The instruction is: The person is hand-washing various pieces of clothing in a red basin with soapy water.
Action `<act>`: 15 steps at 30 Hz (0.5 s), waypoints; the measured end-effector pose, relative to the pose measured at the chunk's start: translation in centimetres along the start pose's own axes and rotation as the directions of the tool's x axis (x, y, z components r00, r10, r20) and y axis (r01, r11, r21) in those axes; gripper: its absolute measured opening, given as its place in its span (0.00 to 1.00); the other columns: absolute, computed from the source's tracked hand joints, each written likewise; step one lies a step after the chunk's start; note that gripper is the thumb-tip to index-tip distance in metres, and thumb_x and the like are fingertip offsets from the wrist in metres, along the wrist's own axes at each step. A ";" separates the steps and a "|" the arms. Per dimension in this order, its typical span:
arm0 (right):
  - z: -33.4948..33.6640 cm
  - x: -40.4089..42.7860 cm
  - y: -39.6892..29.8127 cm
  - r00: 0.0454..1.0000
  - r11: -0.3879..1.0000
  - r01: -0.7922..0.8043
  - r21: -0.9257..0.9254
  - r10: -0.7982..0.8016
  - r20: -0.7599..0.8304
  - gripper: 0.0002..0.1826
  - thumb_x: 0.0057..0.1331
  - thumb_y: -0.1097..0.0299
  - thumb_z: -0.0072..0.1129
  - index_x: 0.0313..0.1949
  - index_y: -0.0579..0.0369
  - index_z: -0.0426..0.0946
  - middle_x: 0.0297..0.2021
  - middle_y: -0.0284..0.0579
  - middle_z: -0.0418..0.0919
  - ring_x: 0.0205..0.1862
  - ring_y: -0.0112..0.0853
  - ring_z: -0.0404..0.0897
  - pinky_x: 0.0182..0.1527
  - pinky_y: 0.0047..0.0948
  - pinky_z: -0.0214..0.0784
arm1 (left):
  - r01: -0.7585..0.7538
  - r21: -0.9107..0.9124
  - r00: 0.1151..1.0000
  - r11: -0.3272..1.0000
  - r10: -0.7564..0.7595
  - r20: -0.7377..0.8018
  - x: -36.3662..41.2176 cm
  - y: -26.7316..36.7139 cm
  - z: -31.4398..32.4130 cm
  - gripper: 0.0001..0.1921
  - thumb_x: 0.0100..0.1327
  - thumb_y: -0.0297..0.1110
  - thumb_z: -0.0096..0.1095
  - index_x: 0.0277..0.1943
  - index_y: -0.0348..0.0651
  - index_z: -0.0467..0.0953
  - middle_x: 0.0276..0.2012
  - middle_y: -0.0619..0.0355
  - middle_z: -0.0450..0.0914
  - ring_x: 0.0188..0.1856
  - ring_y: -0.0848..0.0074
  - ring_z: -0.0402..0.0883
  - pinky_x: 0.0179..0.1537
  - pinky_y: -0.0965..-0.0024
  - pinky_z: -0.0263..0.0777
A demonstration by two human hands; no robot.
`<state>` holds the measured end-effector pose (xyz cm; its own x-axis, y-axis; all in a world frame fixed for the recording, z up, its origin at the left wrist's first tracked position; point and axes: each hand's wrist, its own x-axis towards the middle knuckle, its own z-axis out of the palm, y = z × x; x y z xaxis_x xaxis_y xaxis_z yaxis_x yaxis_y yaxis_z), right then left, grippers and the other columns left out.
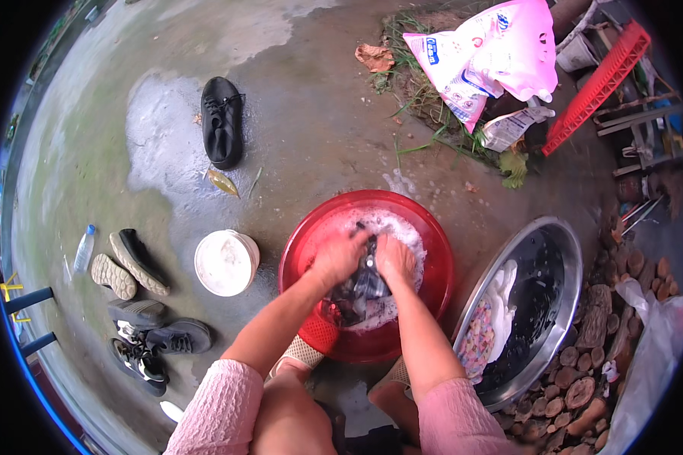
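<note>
In the head view, a red plastic basin (435, 330) stands on the ground before me, with foamy water and a dark, patterned wet cloth (364, 278) in it. My left hand (342, 256) is over the cloth's upper left part, its fingers blurred and partly hidden. My right hand (395, 259) is closed around the cloth just to the right, close to the other hand. White suds (401, 227) ring the cloth. Part of the cloth lies under the water and foam.
A metal basin (572, 284) with dark water and clothes stands at right, beside stacked logs (580, 392). To the left are a white bucket (256, 256), several shoes (179, 335) and a plastic bottle (84, 250). A black shoe (222, 122) and pink detergent bags (495, 57) lie farther off.
</note>
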<state>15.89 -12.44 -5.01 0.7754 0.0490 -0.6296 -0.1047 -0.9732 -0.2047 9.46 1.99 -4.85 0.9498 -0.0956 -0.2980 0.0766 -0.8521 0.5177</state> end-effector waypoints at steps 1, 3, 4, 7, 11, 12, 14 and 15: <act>-0.2 1.2 0.6 0.994 0.995 -0.094 -0.015 0.095 0.046 0.29 0.69 0.46 0.36 0.46 0.57 0.80 0.50 0.66 0.76 0.52 0.55 0.77 0.56 0.50 0.67 | 0.074 -0.184 0.992 0.980 -0.091 -0.087 0.8 -0.3 -0.5 0.22 0.67 0.43 0.51 0.64 0.55 0.65 0.50 0.48 0.76 0.54 0.55 0.75 0.48 0.50 0.72; -0.4 2.8 2.6 0.976 0.971 -0.214 0.106 0.208 0.066 0.29 0.67 0.45 0.39 0.50 0.57 0.78 0.48 0.63 0.78 0.54 0.54 0.76 0.56 0.48 0.66 | 0.156 -0.541 0.933 0.826 -0.304 -0.195 1.9 -0.6 -0.8 0.21 0.67 0.47 0.51 0.60 0.51 0.68 0.42 0.45 0.83 0.48 0.48 0.80 0.48 0.49 0.72; -1.4 1.3 2.0 0.984 0.962 -0.176 0.208 0.177 0.014 0.29 0.68 0.46 0.41 0.48 0.59 0.78 0.47 0.61 0.79 0.53 0.52 0.77 0.54 0.43 0.67 | 0.160 -0.541 0.931 0.826 -0.308 -0.194 1.5 -0.5 -0.9 0.21 0.67 0.47 0.51 0.60 0.51 0.68 0.42 0.45 0.83 0.48 0.48 0.80 0.48 0.49 0.72; -1.7 -5.2 1.1 0.932 0.841 0.345 0.417 -0.255 -0.257 0.21 0.67 0.54 0.50 0.43 0.62 0.77 0.45 0.59 0.77 0.48 0.52 0.78 0.53 0.41 0.68 | 0.416 -0.770 0.794 0.484 -0.606 0.047 0.0 -2.3 0.4 0.37 0.60 0.70 0.49 0.60 0.47 0.70 0.47 0.40 0.81 0.53 0.51 0.79 0.57 0.54 0.68; 1.8 -11.5 5.4 0.890 0.510 0.456 0.729 -0.246 -0.385 0.09 0.64 0.66 0.59 0.38 0.59 0.76 0.41 0.41 0.75 0.47 0.35 0.74 0.50 0.30 0.65 | 0.514 -0.564 0.857 0.646 -0.358 0.371 -1.5 -0.1 -2.5 0.32 0.59 0.64 0.58 0.53 0.44 0.78 0.43 0.42 0.82 0.48 0.55 0.81 0.52 0.60 0.73; 1.1 -12.4 6.2 0.990 0.280 0.137 0.950 -0.082 -0.118 0.11 0.64 0.66 0.59 0.43 0.59 0.75 0.46 0.40 0.73 0.54 0.31 0.70 0.56 0.29 0.61 | 0.371 -0.511 0.926 0.775 -0.265 0.271 -2.8 2.0 -3.9 0.27 0.60 0.59 0.59 0.50 0.44 0.79 0.42 0.44 0.82 0.48 0.56 0.81 0.52 0.62 0.73; 1.5 -12.6 6.3 0.975 0.349 0.171 0.921 0.073 -0.209 0.22 0.66 0.60 0.57 0.58 0.52 0.70 0.59 0.47 0.64 0.61 0.35 0.64 0.64 0.33 0.54 | 0.013 -0.293 0.992 0.956 0.025 0.127 -6.0 4.7 -3.3 0.20 0.61 0.50 0.60 0.48 0.45 0.79 0.42 0.47 0.81 0.51 0.57 0.79 0.52 0.60 0.72; 2.0 -12.8 5.3 0.967 0.457 0.140 0.878 0.129 -0.221 0.26 0.68 0.57 0.56 0.63 0.49 0.67 0.64 0.51 0.59 0.64 0.38 0.62 0.66 0.36 0.52 | -0.177 -0.128 0.976 0.976 0.191 0.101 -7.7 5.3 -2.8 0.18 0.61 0.47 0.60 0.50 0.47 0.78 0.45 0.49 0.79 0.54 0.56 0.77 0.53 0.58 0.72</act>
<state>4.18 -17.81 0.42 0.8735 -0.1281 -0.4696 -0.4867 -0.2408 -0.8397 3.43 -0.30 2.43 0.9113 -0.3079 -0.2735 -0.0546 -0.7487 0.6607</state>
